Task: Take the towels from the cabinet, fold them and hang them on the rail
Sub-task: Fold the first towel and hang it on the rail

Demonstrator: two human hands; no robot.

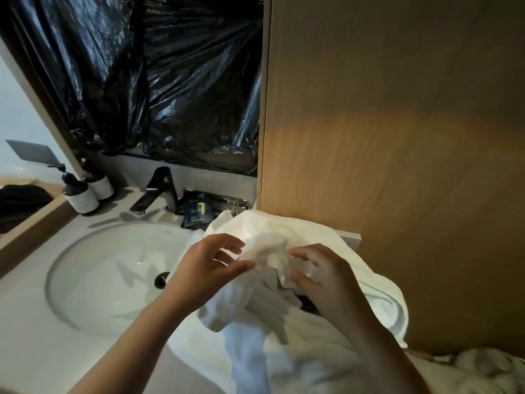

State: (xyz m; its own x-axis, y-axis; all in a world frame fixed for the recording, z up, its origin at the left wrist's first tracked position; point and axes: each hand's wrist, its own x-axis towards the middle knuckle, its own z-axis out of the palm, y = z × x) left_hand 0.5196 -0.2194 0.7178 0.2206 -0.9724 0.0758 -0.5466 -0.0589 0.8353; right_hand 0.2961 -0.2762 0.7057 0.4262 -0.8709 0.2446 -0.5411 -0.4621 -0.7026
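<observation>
- The towel (298, 351) is out of the cabinet (397, 137) but hangs crumpled between the hands, so folding looks barely begun and hanging is still to do.
- The left hand (210, 268) pinches a bunched fold between thumb and curled fingers.
- The right hand (321, 277), just beside it, curls round the same bunch.
- Beyond are the sink (99, 280) and tap (159, 191); no rail shows.

Soft white cloth towel (298, 231); glossy basin (113, 265); crinkled, probably plastic sheet (170, 81).
</observation>
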